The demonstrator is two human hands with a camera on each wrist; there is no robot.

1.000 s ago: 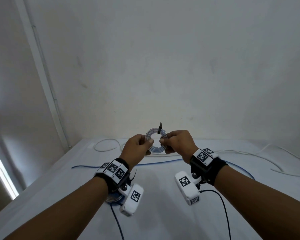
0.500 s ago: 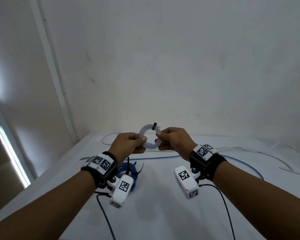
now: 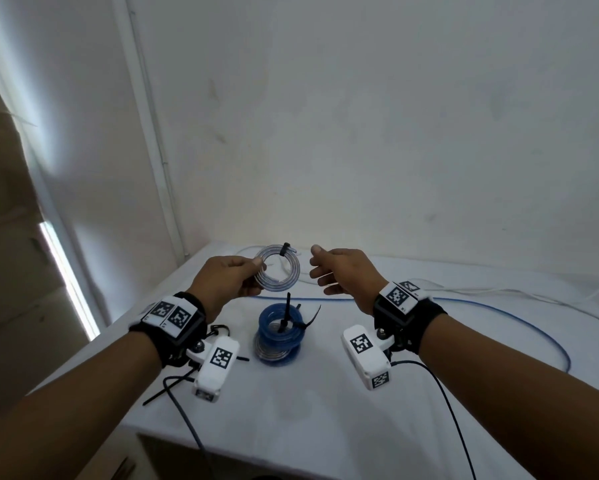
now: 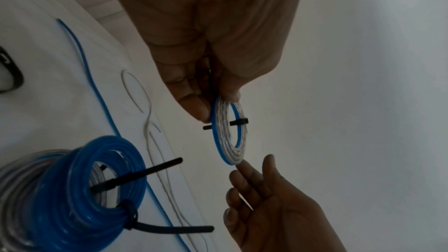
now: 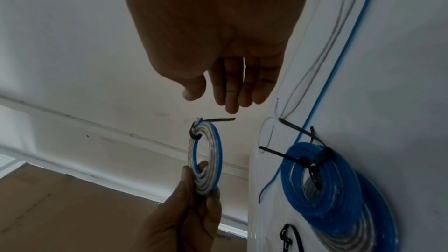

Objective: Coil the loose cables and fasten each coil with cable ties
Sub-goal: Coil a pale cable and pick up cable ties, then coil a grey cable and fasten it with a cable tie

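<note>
Pinching the tied coil [image 3: 278, 272], the left hand [image 3: 227, 283] holds it alone; the right hand [image 3: 345, 276] has let go, fingers loose.

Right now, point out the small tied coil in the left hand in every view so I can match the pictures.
Head: the small tied coil is at centre, pinched by the left hand.
Left wrist: right of centre, below that hand's fingers.
Right wrist: lower centre, the left hand gripping it from below.
Shared landmark: the stack of blue coils on the table, at lower left in the left wrist view, lower right in the right wrist view.
</note>
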